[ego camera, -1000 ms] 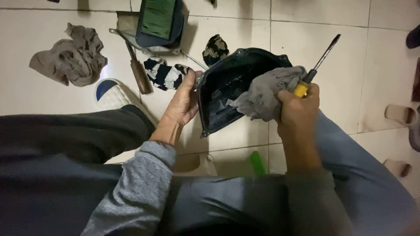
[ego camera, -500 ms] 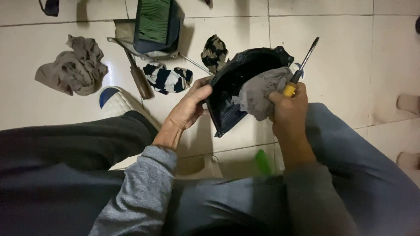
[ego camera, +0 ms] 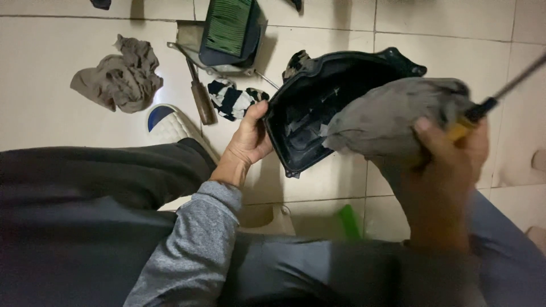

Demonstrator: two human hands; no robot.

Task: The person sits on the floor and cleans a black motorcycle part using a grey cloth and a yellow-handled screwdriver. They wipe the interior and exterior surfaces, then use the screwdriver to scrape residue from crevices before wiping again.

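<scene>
My left hand (ego camera: 248, 140) grips the left edge of a black plastic cover (ego camera: 318, 108), hollow side facing me, held above the tiled floor. My right hand (ego camera: 449, 153), blurred, holds a grey rag (ego camera: 387, 116) together with a screwdriver (ego camera: 489, 96) that has a yellow handle and a dark shaft pointing up to the right. The rag lies against the right side of the cover's hollow and hides that part of it.
On the floor lie a crumpled grey cloth (ego camera: 119, 77), a striped black-and-white cloth (ego camera: 233, 99), a wooden-handled tool (ego camera: 199, 94), and a green ribbed filter in a dark frame (ego camera: 230, 28). A white shoe (ego camera: 168, 122) and a green object (ego camera: 348, 219) sit by my legs.
The view has closed in on the cover. My right hand with the rag and screwdriver has shifted right and down along the cover's hollow. My left hand keeps its hold.
</scene>
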